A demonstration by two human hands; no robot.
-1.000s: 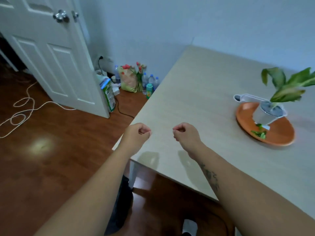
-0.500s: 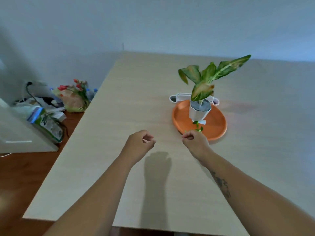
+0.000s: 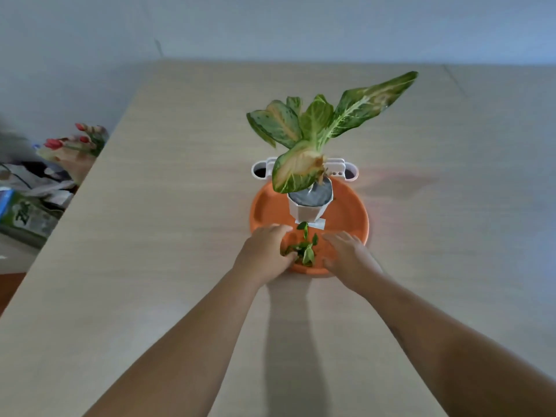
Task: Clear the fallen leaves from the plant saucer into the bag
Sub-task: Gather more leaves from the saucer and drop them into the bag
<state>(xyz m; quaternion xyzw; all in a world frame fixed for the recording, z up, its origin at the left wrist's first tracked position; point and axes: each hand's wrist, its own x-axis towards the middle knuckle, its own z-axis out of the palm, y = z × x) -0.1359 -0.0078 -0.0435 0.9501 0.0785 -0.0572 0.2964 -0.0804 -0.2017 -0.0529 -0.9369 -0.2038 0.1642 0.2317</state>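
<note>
An orange plant saucer (image 3: 349, 219) sits in the middle of the pale wooden table (image 3: 168, 224). A white pot (image 3: 310, 207) with a green variegated plant (image 3: 313, 127) stands in it. Small green fallen leaves (image 3: 304, 249) lie in the saucer's near part. My left hand (image 3: 266, 251) rests over the saucer's near left rim, fingers spread, thumb touching the leaves. My right hand (image 3: 346, 254) hovers over the near right rim, fingers apart, just beside the leaves. No bag is in view on the table.
A white holder (image 3: 346, 171) with round openings stands behind the saucer. On the floor at the left lie a flower bunch (image 3: 76, 142), a green carton (image 3: 21, 216) and other clutter. The table's left edge runs diagonally past them.
My view swung from the door and floor onto the table. Both hands moved forward from closed fists near the table edge and opened over the saucer around the leaves.
</note>
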